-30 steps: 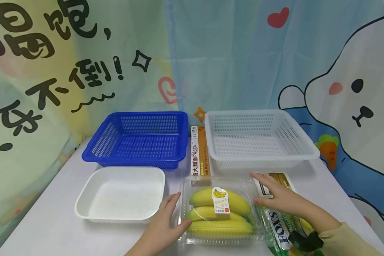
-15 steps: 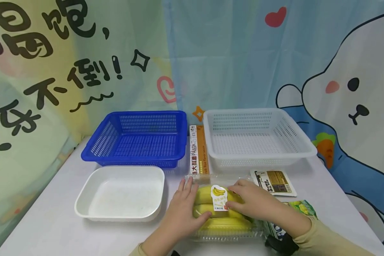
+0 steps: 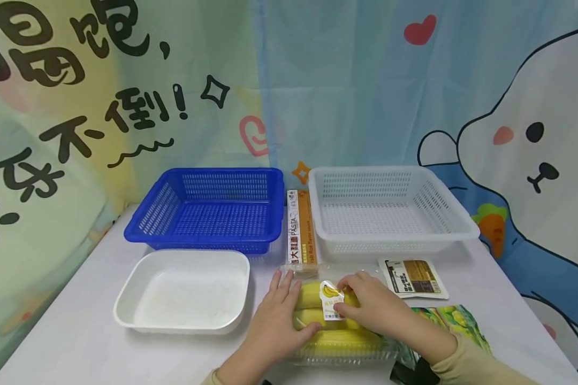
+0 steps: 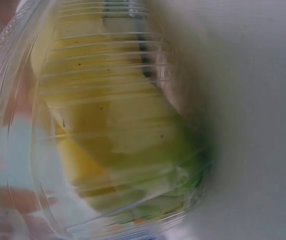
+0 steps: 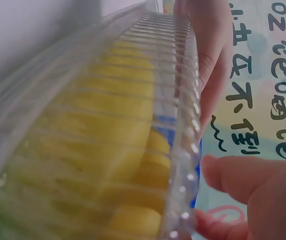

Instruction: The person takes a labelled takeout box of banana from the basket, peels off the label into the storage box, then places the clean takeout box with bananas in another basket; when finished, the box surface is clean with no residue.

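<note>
A clear plastic box of bananas (image 3: 339,342) with a white label (image 3: 327,313) lies at the table's front. My left hand (image 3: 276,315) rests over its left side, fingers fairly straight and thumb spread. On the right part of the lid lies my right hand (image 3: 378,305); its index finger and thumb touch down beside the label, with a gap between them. Yellow bananas (image 4: 112,100) show through the ribbed plastic in the left wrist view. The right wrist view shows the box edge (image 5: 183,150) close to the right thumb (image 5: 223,170).
Behind stand a blue basket (image 3: 260,235) and a white basket (image 3: 395,235), with a pasta box (image 3: 301,230) between them. A white tray (image 3: 183,294) is on the left. On the right lie a flat packet (image 3: 414,279) and a green bag (image 3: 462,323), partly under the right arm.
Both hands have come inward from the box's sides onto its lid. The right arm has moved left, uncovering the flat packet. Over the last half second the hands have barely moved.
</note>
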### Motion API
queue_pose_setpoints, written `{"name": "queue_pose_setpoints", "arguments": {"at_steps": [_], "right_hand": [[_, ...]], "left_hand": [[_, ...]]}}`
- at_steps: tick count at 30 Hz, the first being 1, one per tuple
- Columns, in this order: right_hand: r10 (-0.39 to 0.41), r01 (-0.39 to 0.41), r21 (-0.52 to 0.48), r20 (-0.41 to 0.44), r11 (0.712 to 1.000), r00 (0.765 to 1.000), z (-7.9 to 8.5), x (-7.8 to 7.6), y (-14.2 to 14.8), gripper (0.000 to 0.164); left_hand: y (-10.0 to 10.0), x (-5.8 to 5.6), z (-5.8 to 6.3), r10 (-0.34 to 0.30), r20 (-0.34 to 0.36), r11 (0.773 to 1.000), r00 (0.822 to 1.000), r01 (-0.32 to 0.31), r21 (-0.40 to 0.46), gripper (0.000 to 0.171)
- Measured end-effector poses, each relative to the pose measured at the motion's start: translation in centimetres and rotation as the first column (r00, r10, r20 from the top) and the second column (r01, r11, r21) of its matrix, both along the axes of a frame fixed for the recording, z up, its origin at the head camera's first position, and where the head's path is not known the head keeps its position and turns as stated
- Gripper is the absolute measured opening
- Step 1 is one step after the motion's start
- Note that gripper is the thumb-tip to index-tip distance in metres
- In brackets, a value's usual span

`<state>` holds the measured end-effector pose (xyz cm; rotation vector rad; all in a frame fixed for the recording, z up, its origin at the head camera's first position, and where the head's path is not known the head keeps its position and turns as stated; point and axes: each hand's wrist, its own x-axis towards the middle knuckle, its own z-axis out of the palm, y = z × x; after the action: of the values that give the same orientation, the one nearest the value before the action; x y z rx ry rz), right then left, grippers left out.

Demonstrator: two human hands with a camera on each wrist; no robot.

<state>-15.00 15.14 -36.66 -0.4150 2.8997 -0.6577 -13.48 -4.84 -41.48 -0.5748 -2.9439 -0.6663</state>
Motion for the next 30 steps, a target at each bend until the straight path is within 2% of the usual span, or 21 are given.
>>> {"name": "queue_pose_setpoints", "arguments": {"at_steps": [3, 6, 10, 14, 19, 26, 30], "right_hand": [[-0.006, 0.006, -0.035, -0.002, 0.999, 1.0, 0.0, -0.1, -0.3, 0.024], [-0.007, 0.007, -0.06, -0.001, 0.998, 1.0, 0.0, -0.2, -0.5, 0.025], [0.006, -0.008, -0.035, -0.076, 0.999, 0.997, -0.3, -0.3, -0.6, 0.025], [0.003, -0.006, -0.024, -0.153, 1.0, 0.988, -0.7, -0.2, -0.5, 0.014], [-0.028, 0.014, -0.091, -0.154, 0.996, 0.988, -0.9, 0.4, -0.4, 0.013], [-0.057, 0.02, -0.182, -0.203, 0.983, 0.978, -0.1, 1.4, -0.3, 0.013], [-0.05, 0.008, -0.213, -0.191, 0.977, 0.98, 0.8, 1.6, -0.1, 0.013]], "left_hand": [[-0.1, 0.2, -0.2, 0.009, -0.004, 1.0, 1.0, -0.009, 0.014, 0.08], [-0.1, 0.2, -0.3, 0.013, -0.004, 1.0, 1.0, -0.013, 0.015, 0.081], [0.1, 0.0, -0.4, 0.014, -0.017, 1.0, 1.0, -0.014, -0.009, 0.082], [0.0, 0.0, -0.4, 0.007, -0.03, 1.0, 1.0, -0.008, -0.025, 0.083], [-0.1, 0.2, -0.3, -0.005, -0.028, 1.0, 1.0, 0.004, -0.029, 0.083], [-0.2, 0.3, -0.2, 0.002, -0.039, 0.999, 0.999, -0.003, -0.035, 0.082], [-0.1, 0.2, -0.1, 0.016, -0.061, 0.999, 0.998, -0.018, -0.032, 0.079]]}}
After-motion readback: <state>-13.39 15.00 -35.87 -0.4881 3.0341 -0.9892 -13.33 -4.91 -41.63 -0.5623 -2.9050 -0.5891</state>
